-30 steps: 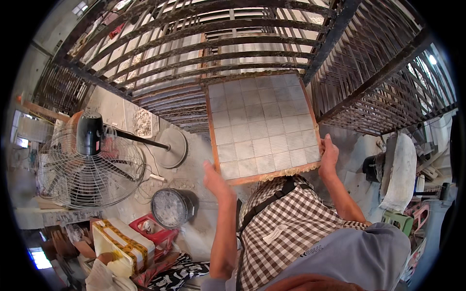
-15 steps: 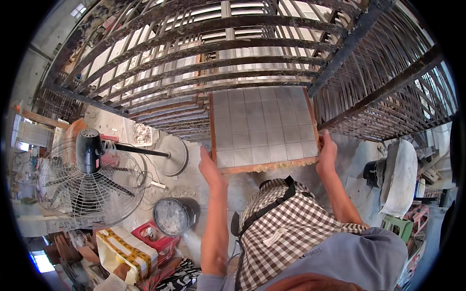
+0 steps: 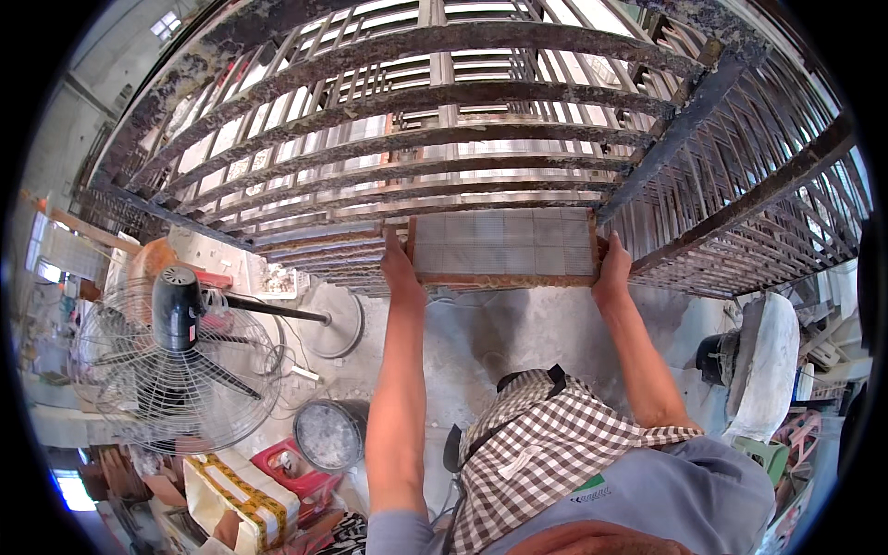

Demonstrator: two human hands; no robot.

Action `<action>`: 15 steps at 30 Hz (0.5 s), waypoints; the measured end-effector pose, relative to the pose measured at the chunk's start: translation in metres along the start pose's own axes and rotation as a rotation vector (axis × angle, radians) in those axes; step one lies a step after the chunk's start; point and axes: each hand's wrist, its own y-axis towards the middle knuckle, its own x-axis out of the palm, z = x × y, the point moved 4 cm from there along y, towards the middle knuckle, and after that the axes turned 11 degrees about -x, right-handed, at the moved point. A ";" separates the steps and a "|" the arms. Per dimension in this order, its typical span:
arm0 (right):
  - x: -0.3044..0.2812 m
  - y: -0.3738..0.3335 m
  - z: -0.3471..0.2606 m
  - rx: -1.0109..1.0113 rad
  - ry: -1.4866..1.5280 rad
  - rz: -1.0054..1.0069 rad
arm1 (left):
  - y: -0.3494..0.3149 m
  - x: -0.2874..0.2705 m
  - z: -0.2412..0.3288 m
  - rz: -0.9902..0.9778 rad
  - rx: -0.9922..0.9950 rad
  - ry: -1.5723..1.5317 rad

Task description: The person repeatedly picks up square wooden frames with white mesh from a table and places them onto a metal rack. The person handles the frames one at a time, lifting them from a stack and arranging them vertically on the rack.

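A flat, wood-edged tray (image 3: pixel 504 248) with a pale grey, grid-lined surface lies level between my two hands. Its far part is under the bars of a dark, rusty metal rack (image 3: pixel 689 134), and only the near strip sticks out. My left hand (image 3: pixel 400 265) grips the tray's left edge, fingers partly hidden. On the opposite edge, my right hand (image 3: pixel 612 268) grips the tray with the thumb up. More trays rest on levels inside the rack, left of and behind this one.
A black standing fan (image 3: pixel 176 314) with a wire cage is at the left, its round base (image 3: pixel 335 319) on the floor. Closer in are a dark bucket (image 3: pixel 328 435), a red stool (image 3: pixel 291 470) and a yellow-taped white box (image 3: pixel 242 490). At right stand a whitish slab (image 3: pixel 766 365) and a green stool (image 3: pixel 768 453).
Both hands have moved away from my body, carrying the tray farther into the rack. Less of its surface shows now, and my arms are stretched out more.
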 end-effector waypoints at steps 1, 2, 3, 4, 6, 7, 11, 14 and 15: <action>0.002 -0.003 0.001 0.001 0.003 0.013 | 0.003 0.003 0.003 -0.035 0.030 -0.046; 0.003 -0.001 0.001 -0.019 0.006 -0.009 | 0.007 0.004 0.004 -0.028 0.026 -0.005; 0.005 0.003 0.002 -0.039 0.010 -0.032 | 0.010 0.003 0.005 -0.021 0.024 0.036; 0.008 0.007 0.002 -0.058 0.013 -0.056 | 0.013 0.002 0.007 -0.012 0.022 0.077; 0.007 0.009 0.002 -0.089 -0.008 -0.038 | 0.010 0.004 0.006 -0.010 -0.011 0.115; 0.007 0.008 0.004 -0.103 -0.018 -0.030 | 0.010 0.005 0.006 -0.009 -0.028 0.134; 0.022 0.016 0.011 -0.210 -0.078 0.005 | 0.021 0.005 0.015 0.081 0.003 0.131; 0.034 0.059 0.014 -0.297 -0.088 0.023 | 0.040 0.030 0.014 0.024 0.022 -0.019; 0.037 0.076 0.009 -0.338 -0.080 0.035 | 0.054 0.030 0.011 0.048 0.035 -0.049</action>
